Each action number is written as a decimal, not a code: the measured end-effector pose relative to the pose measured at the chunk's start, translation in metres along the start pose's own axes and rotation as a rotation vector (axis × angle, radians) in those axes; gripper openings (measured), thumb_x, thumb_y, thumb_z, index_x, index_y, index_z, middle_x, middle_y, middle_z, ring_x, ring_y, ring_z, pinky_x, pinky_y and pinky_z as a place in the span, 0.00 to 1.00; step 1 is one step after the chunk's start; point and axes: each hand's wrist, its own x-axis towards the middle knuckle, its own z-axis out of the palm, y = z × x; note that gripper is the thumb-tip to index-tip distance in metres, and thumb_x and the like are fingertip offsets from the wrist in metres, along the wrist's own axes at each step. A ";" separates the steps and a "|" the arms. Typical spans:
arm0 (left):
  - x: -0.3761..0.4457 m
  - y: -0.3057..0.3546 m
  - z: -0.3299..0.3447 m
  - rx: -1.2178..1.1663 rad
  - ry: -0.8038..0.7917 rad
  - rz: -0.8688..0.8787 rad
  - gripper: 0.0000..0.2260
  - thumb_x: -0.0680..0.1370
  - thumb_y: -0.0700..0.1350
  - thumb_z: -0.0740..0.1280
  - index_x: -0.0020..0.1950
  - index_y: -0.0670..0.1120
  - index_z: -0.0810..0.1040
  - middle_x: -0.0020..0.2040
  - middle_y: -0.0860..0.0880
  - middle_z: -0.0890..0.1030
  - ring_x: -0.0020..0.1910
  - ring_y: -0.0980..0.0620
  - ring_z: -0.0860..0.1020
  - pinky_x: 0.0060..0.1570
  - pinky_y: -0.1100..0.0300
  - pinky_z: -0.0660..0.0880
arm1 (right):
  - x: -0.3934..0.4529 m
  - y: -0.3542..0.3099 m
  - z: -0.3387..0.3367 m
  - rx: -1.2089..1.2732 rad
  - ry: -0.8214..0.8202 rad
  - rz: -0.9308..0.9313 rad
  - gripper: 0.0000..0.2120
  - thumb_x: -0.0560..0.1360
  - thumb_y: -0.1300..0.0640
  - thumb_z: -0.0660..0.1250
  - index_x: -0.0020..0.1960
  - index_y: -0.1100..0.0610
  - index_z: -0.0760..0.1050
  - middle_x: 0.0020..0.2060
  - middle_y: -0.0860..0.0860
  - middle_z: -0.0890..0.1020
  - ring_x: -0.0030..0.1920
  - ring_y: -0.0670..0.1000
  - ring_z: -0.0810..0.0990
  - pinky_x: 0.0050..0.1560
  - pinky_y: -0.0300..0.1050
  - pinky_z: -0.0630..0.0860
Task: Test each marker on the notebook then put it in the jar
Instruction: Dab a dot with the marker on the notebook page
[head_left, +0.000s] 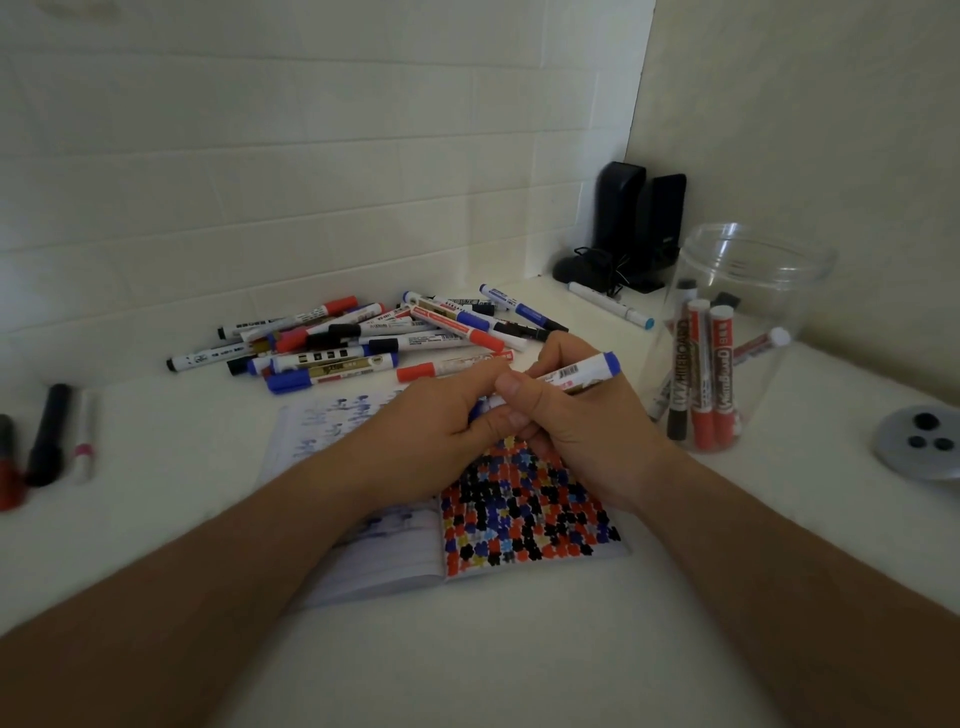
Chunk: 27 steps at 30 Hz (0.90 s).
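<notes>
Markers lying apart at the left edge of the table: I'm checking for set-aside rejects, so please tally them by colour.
black marker: 1
white marker with pink band: 1
red marker, cut off by the picture's edge: 1
Total: 3

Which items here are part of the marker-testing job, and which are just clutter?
In the job:
blue marker held in both hands
left hand
right hand
notebook
jar
marker pile

Lying about:
black speakers
grey lid
three markers at the left edge
</notes>
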 end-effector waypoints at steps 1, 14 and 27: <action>0.000 0.000 0.000 0.001 -0.005 0.004 0.08 0.80 0.63 0.60 0.56 0.62 0.71 0.44 0.56 0.80 0.42 0.56 0.79 0.42 0.51 0.79 | 0.000 0.000 0.000 -0.005 0.002 0.007 0.10 0.80 0.58 0.71 0.47 0.59 0.71 0.32 0.52 0.82 0.28 0.47 0.77 0.27 0.38 0.73; -0.003 0.000 0.001 0.115 -0.183 -0.123 0.08 0.83 0.49 0.65 0.56 0.58 0.66 0.48 0.55 0.79 0.43 0.58 0.79 0.42 0.62 0.77 | -0.029 -0.055 -0.044 -0.033 -0.084 0.113 0.10 0.77 0.54 0.74 0.43 0.59 0.77 0.31 0.54 0.76 0.29 0.48 0.72 0.28 0.36 0.69; -0.001 0.002 0.020 0.244 -0.232 0.129 0.14 0.77 0.58 0.73 0.62 0.63 0.78 0.51 0.68 0.76 0.52 0.70 0.76 0.51 0.72 0.70 | -0.080 -0.014 -0.046 -0.450 0.117 0.131 0.08 0.68 0.58 0.72 0.35 0.56 0.73 0.29 0.49 0.75 0.30 0.46 0.71 0.31 0.38 0.69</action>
